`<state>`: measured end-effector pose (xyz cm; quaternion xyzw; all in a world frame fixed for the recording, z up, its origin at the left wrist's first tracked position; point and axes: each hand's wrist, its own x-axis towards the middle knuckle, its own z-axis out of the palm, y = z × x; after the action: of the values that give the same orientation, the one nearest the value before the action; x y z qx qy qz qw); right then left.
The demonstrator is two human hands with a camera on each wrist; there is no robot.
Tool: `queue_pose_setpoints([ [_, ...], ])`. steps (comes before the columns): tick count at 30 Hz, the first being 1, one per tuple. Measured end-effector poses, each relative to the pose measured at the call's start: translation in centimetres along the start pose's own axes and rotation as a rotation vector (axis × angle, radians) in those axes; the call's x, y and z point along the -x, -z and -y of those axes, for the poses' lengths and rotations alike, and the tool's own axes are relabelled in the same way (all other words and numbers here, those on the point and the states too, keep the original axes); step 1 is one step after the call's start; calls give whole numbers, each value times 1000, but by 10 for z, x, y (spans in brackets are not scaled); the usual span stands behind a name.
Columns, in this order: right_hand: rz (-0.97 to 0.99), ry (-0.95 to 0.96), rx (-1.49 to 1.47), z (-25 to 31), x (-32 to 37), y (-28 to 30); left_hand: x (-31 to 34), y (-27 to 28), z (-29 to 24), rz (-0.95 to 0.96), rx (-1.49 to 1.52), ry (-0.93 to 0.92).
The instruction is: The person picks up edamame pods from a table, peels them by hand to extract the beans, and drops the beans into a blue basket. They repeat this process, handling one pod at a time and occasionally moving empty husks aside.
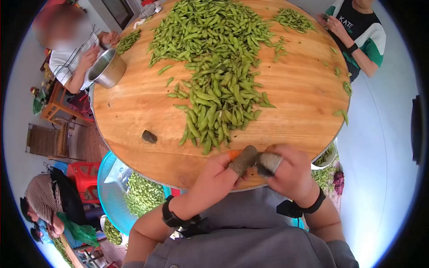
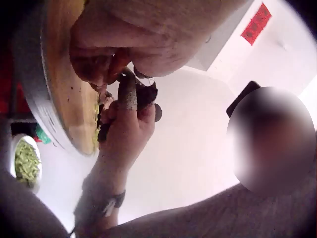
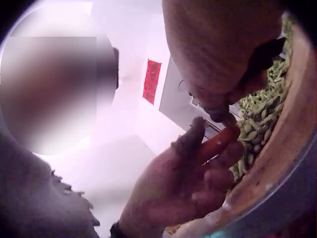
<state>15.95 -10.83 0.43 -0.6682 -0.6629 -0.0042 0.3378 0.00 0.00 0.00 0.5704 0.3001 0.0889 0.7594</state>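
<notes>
My left hand (image 1: 213, 177) and right hand (image 1: 292, 172) meet at the table's near edge, tips together. A rough grey-brown cover (image 1: 243, 161) sheathes my left thumb, and an orange cover (image 3: 218, 144) is on the finger beside it. Pale grey wrapping (image 1: 271, 161) circles my right thumb. Between the right thumb and fingers I pinch a dark finger cover (image 2: 147, 95). The left fingertips come right up to it, and I cannot tell whether they grip it. A similar dark stub (image 1: 149, 136) lies on the wood to the left.
Green soybean pods (image 1: 214, 102) heap from the far side toward me on the round wooden table (image 1: 304, 107). Below its left edge, a blue basket (image 1: 105, 196) holds shelled beans. A person on the left has a metal pot (image 1: 108, 69); another stands at the right.
</notes>
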Motion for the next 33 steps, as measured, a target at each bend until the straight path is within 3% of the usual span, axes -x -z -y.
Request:
queue_pose_setpoints([
  [2, -89, 257, 73, -5, 6, -2, -2, -4, 0, 27, 172, -4],
  [6, -57, 241, -44, 4, 5, -14, 5, 3, 3, -132, 174, 13],
  [8, 57, -4, -210, 14, 4, -11, 3, 2, 7, -240, -35, -373],
  [12, -70, -222, -392, 17, -1, -8, 2, 7, 11, -229, -211, -497],
  [14, 95, -236, -416, 15, 0, -2, 1, 7, 11, -220, -331, -568],
  [20, 178, -269, -553, 13, 2, -2, 5, 10, 9, -169, -506, -566],
  [23, 248, -310, -602, 15, 0, 3, 7, 11, 11, -154, -451, -473],
  [33, 310, -436, -846, 15, 1, 4, 5, 12, 10, -128, -419, -545],
])
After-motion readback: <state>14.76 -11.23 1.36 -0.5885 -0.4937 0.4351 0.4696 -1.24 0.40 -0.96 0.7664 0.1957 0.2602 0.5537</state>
